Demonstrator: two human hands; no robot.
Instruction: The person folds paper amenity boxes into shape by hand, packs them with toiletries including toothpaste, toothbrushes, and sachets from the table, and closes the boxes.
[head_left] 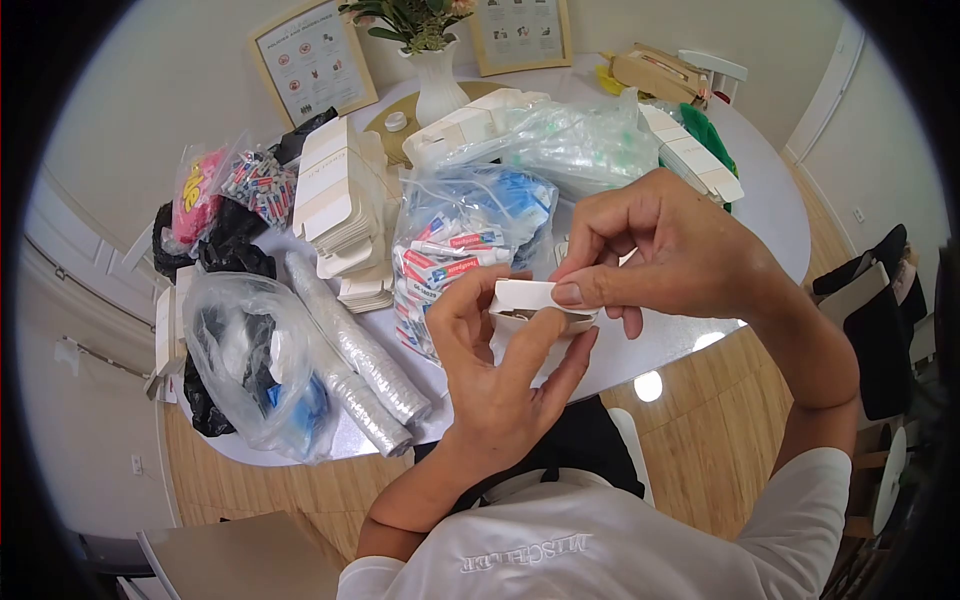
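A small white cardboard box (524,295) is held up over the table's front edge, its top flap partly raised and a dark gap showing beneath. My left hand (497,385) wraps round the box from below, thumb on the near side and fingers on the far side. From the right, my right hand (672,250) pinches the flap between thumb and forefinger. What lies inside the box cannot be made out. Just behind my left hand sits a clear bag (478,225) of toothpaste tubes with red, white and blue labels.
Stacks of flat white boxes (335,185) stand at the back left. Two rolls of clear wrap (355,350) lie beside an opened plastic bag (245,340). Farther back are a bulky clear bag (580,145), a white vase (437,85) of flowers and another box stack (690,150).
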